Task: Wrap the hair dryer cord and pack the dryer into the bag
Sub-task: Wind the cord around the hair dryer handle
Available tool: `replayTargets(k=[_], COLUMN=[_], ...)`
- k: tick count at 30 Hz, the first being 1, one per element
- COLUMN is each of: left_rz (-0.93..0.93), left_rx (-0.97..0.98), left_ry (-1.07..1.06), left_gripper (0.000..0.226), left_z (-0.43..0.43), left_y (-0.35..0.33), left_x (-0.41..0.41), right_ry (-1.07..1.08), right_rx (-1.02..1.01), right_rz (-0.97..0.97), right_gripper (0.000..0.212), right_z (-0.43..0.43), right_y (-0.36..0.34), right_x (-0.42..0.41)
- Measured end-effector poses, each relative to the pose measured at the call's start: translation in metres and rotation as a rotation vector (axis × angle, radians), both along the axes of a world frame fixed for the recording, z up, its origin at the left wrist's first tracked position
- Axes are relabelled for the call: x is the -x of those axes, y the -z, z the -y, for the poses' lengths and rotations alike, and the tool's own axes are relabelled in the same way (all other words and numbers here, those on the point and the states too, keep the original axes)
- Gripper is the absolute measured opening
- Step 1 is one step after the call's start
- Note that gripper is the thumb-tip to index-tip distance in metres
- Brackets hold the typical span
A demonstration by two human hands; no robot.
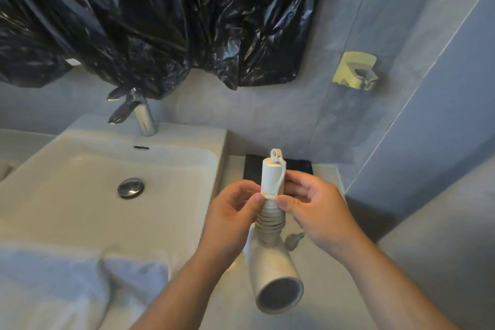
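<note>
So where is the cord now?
Head view, lower centre: the cord is coiled round the hair dryer handle, between left hand and right hand, beside the sink.

Just one view here: a wide-angle cam worn on the person's head, tilted forward and down. It sits close above the left hand (233, 211) and right hand (318, 211), low in the middle. The sink (80, 182) spreads left of them, the tiled wall (267, 115) beyond.

white hair dryer (276, 270) | handle up | cord (268, 222) coiled round handle
</note>
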State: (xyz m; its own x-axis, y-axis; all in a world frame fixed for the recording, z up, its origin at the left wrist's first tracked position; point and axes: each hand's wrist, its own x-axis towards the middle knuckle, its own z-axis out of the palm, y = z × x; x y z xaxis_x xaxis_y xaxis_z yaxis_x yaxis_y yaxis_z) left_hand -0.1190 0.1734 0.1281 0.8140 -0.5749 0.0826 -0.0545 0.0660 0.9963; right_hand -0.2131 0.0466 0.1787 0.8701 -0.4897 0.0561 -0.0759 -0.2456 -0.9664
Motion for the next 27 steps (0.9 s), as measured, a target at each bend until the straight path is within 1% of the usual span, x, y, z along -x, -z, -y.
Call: replayTargets(k=[4, 14, 16, 19, 20, 23, 27], left_rz=[0.033, 0.168, 0.176, 0.198, 0.210, 0.246, 0.278], left_rx=[0.036, 0.153, 0.181, 0.241, 0.252, 0.276, 0.297], left_ry=[-0.006, 0.007, 0.012, 0.040, 0.042, 0.046, 0.081], left_gripper=[0.012, 0.008, 0.002, 0.014, 0.015, 0.002, 0.003], left_z=[0.001, -0.009, -0.011, -0.014, -0.015, -0.020, -0.031], left_y=[0.031, 0.091, 0.099, 0.112, 0.116, 0.127, 0.138], left_x=[0.010, 0.031, 0.034, 0.040, 0.043, 0.050, 0.063], right_ry=[0.007, -0.029, -0.036, -0.040, -0.046, -0.060, -0.060], right_rx=[0.038, 0.094, 0.106, 0.141, 0.143, 0.141, 0.142], right_rz=[0.000, 0.117, 0.133, 0.183, 0.203, 0.247, 0.273], right_gripper=[0.042, 0.044, 0.044, 0.044, 0.044, 0.042, 0.039], right_z=[-0.002, -0.013, -0.014, -0.017, -0.018, -0.025, -0.035], right_y=[0.031, 0.086, 0.095, 0.107, 0.112, 0.124, 0.138], right_x=[0.011, 0.037, 0.041, 0.050, 0.053, 0.063, 0.077])
